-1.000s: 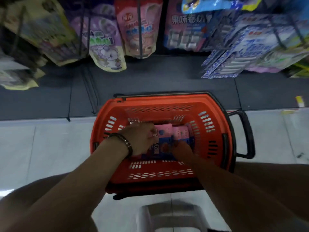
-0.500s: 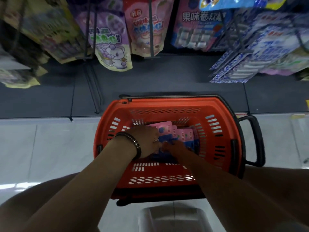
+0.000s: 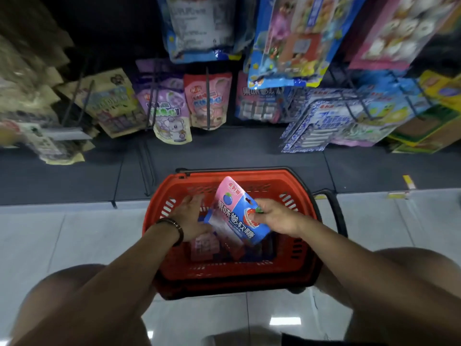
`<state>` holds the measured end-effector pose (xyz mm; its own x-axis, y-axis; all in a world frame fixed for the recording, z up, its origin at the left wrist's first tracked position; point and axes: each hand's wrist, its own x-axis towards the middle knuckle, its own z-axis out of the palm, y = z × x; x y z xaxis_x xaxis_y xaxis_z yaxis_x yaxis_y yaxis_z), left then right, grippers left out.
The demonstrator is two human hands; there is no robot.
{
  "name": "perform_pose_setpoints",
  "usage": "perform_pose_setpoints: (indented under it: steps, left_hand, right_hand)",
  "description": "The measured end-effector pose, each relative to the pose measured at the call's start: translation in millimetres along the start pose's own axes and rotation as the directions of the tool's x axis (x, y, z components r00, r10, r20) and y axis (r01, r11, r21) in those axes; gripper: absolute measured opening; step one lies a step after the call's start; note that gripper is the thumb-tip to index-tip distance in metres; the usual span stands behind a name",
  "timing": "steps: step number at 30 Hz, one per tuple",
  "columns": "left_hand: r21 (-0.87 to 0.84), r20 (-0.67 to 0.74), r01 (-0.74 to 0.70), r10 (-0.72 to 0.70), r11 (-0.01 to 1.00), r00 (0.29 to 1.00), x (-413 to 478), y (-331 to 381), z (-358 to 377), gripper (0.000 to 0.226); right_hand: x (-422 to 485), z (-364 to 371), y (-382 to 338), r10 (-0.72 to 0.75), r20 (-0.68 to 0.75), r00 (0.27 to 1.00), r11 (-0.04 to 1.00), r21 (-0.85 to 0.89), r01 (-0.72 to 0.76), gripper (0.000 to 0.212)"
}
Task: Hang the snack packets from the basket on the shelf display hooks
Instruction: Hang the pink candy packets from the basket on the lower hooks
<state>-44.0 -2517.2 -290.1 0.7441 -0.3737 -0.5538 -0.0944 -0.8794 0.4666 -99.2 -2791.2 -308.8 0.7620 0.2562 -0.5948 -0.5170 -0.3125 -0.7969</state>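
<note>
The right hand pinches a snack packet by its right edge, with the thumb on the printed face and the other fingers hidden behind it. The left hand lies flat and wide beside the packet's lower left corner, fingers straight and pointing away from the person. Whether its thumb touches the packet cannot be told, since the packet's edge covers that spot. A dark bracelet rings the left wrist. The packet is tilted above the basket, its top end leaning toward the shelf. That end is pink with a blueberry picture; the rest is blue with large white characters and a red fruit half covered by the thumb, and a pale strip runs along the left side. The basket is orange-red with slotted walls and stands on the pale tiled floor; a black handle sticks out on its right. Deep inside, more packets lie in shadow, their number and print too dim to read. Beyond, wire hooks carry blurred hanging pouches, the upper rows cut off at the top. Both knees fill the lower corners, cut by the edge.
</note>
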Motion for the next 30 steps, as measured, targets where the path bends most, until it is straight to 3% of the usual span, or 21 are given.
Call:
perform_pose_setpoints:
  steps: [2, 5, 8, 10, 12, 14, 17, 20, 24, 27, 28, 30]
  left_hand:
    - [-0.18, -0.079, -0.062, 0.048, 0.982, 0.996, -8.5, 5.1, 2.0, 0.092]
    - [-0.41, -0.076, -0.134, 0.113, 0.902, 0.991, -27.4, 23.3, -6.2, 0.052]
    - [-0.561, -0.118, -0.211, 0.175, 0.801, 0.978, -50.2, 41.4, -16.7, 0.041]
    - [-0.605, -0.226, -0.273, 0.167, 0.748, 0.96, -66.7, 52.9, -22.0, 0.038]
    - [-0.64, -0.311, -0.312, 0.134, 0.702, 0.941, -80.5, 62.1, -24.4, 0.037]
    - [-0.689, -0.356, -0.321, 0.082, 0.65, 0.931, -94.7, 74.1, -26.8, 0.033]
    - [-0.725, -0.368, -0.307, 0.029, 0.617, 0.929, -113.4, 96.0, -29.6, 0.031]
    - [-0.707, -0.395, -0.313, 0.013, 0.634, 0.919, -125.7, 115.7, -35.1, 0.029]
    - [-0.689, -0.432, -0.277, -0.072, 0.67, 0.899, -136.2, 135.3, -37.1, 0.052]
    - [-0.489, -0.576, -0.19, -0.151, 0.852, 0.803, -145.9, 146.9, -27.8, 0.093]
    - [-0.458, -0.588, -0.208, -0.119, 0.864, 0.8, -151.3, 151.8, -23.0, 0.1]
    - [-0.532, -0.511, -0.295, -0.023, 0.794, 0.859, -157.7, 161.9, -15.5, 0.093]
  right_hand:
    - [-22.2, -11.8, -23.6, -0.047, 0.071, 0.996, 0.999, 0.0, 0.047, 0.023]
    - [-60.4, -21.8, -63.4, -0.109, 0.138, 0.984, 0.993, -0.018, 0.113, 0.022]
    - [-93.2, -30.7, -87.6, -0.192, -0.02, 0.981, 0.98, -0.059, 0.19, 0.014]
    - [-108.0, -34.3, -89.9, -0.232, -0.223, 0.947, 0.968, 0.045, 0.248, 0.008]
    - [-121.7, -34.1, -88.8, -0.184, -0.358, 0.916, 0.929, 0.243, 0.281, 0.028]
    - [-136.8, -28.3, -85.8, -0.173, -0.342, 0.924, 0.906, 0.312, 0.285, 0.04]
    - [-153.2, -13.0, -81.4, -0.209, -0.272, 0.939, 0.927, 0.252, 0.279, 0.031]
    - [-160.8, -2.5, -84.3, -0.269, -0.317, 0.909, 0.911, 0.222, 0.347, 0.021]
    - [-167.5, 0.0, -91.3, -0.302, -0.421, 0.855, 0.895, 0.185, 0.407, 0.018]
    - [-169.2, 3.8, -94.5, -0.311, -0.512, 0.801, 0.885, 0.151, 0.44, 0.015]
    - [-170.3, 6.6, -96.4, -0.323, -0.538, 0.779, 0.877, 0.139, 0.46, 0.014]
    - [-173.2, 13.3, -102.1, -0.348, -0.574, 0.741, 0.865, 0.109, 0.49, 0.016]
